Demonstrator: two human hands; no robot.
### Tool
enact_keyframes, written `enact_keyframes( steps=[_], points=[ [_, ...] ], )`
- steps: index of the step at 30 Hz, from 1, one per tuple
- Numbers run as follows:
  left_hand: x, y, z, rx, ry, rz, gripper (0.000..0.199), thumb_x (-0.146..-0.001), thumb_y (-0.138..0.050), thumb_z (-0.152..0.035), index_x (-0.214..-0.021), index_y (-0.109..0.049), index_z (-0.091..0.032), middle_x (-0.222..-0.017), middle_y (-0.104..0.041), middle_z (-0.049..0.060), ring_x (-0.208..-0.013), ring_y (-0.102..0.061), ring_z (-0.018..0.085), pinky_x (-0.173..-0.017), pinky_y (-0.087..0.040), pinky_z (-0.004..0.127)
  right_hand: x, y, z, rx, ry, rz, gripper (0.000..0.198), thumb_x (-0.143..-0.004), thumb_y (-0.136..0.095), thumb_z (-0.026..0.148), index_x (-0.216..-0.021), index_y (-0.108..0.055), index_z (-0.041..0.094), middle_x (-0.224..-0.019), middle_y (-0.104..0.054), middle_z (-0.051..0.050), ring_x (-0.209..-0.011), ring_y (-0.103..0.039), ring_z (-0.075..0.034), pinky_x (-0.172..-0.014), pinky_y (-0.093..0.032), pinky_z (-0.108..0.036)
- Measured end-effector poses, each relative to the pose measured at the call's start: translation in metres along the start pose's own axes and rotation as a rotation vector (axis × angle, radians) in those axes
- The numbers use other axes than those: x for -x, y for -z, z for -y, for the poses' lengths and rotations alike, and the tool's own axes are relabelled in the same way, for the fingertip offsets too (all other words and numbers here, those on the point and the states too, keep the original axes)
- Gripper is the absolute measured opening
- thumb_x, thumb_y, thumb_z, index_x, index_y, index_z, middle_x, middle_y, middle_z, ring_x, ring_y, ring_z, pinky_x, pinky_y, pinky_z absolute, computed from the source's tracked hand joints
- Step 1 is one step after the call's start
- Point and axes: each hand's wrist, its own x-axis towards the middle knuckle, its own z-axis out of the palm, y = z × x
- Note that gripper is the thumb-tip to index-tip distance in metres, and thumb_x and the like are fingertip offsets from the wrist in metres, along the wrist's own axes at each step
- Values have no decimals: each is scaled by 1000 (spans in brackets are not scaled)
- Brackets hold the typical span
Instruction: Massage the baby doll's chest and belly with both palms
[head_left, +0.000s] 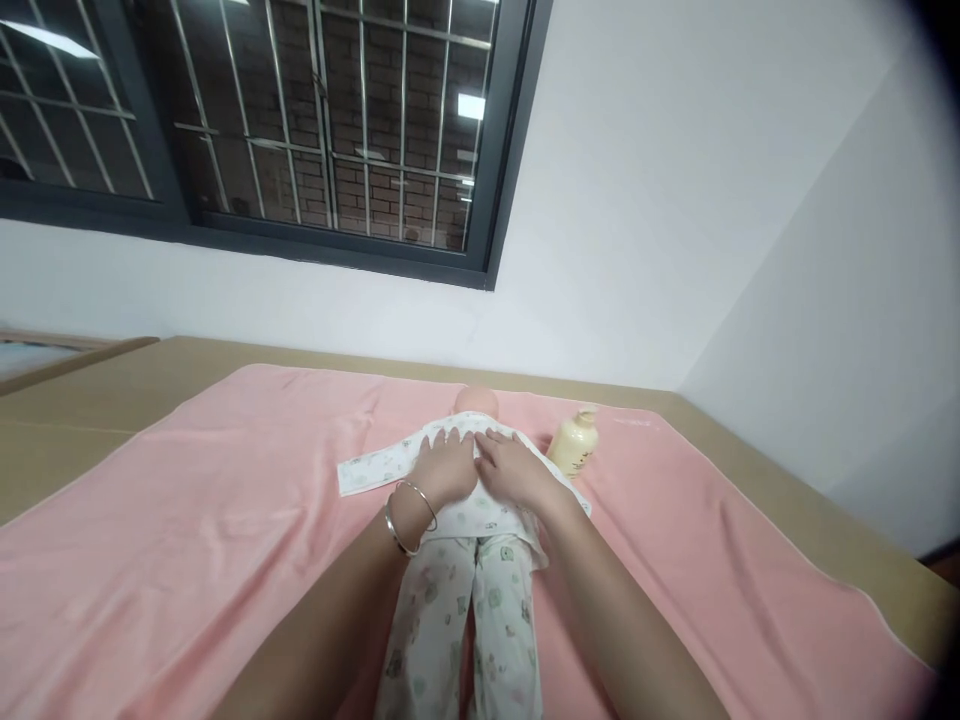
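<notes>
A baby doll (pixel 475 401) lies on its back on a pink towel (pixel 225 500), head away from me, dressed in a white printed top and trousers (pixel 457 620). My left hand (pixel 444 468) rests flat on the doll's chest, fingers spread, with two bangles on the wrist. My right hand (pixel 510 468) lies flat beside it on the same top, fingers touching the cloth. One sleeve (pixel 371 466) of the top stretches out to the left. Neither hand grips anything.
A cream-yellow lotion bottle (pixel 574 443) lies on the towel just right of the doll's shoulder. The towel covers a tan surface (pixel 90 400) set against a white wall, under a barred dark window (pixel 300 130). A wall corner stands at the right.
</notes>
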Motion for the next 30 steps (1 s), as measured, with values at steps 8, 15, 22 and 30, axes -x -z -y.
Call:
enact_keyframes(
  steps=[8,15,22,30],
  points=[
    [-20,-12,6,101,-86,-201,44,-92,-39,-19,-132,-55,-11,-142,-53,19,-135,-47,30,-113,-33,43,-12,-10,-20,-164,49,-40,47,-95,-44,28,-140,-52,16,-150,-46,-13,-141,-38,-26,-114,-29,-41],
    [-51,-34,39,213,-27,-277,59,-100,-30,-45,-145,-42,-9,-153,-41,19,-145,-33,29,-118,-23,43,-29,-39,-51,-203,-107,-176,59,-102,-31,46,-148,-40,11,-157,-34,-16,-148,-24,-26,-120,-15,-44],
    [-21,-14,10,52,55,-58,69,-98,-27,-49,-155,-23,-9,-161,-22,22,-147,-23,40,-115,-23,54,-18,-18,-29,-13,-59,-150,40,-101,-34,27,-131,-56,12,-138,-55,-18,-134,-45,-27,-110,-31,-41],
    [-7,0,-6,1,40,53,64,-100,-25,-40,-156,-19,-10,-163,-14,19,-149,-16,40,-117,-21,54,-1,5,-10,30,62,-57,33,-92,-48,21,-123,-59,18,-131,-60,-13,-119,-54,-24,-97,-39,-31]
  ],
)
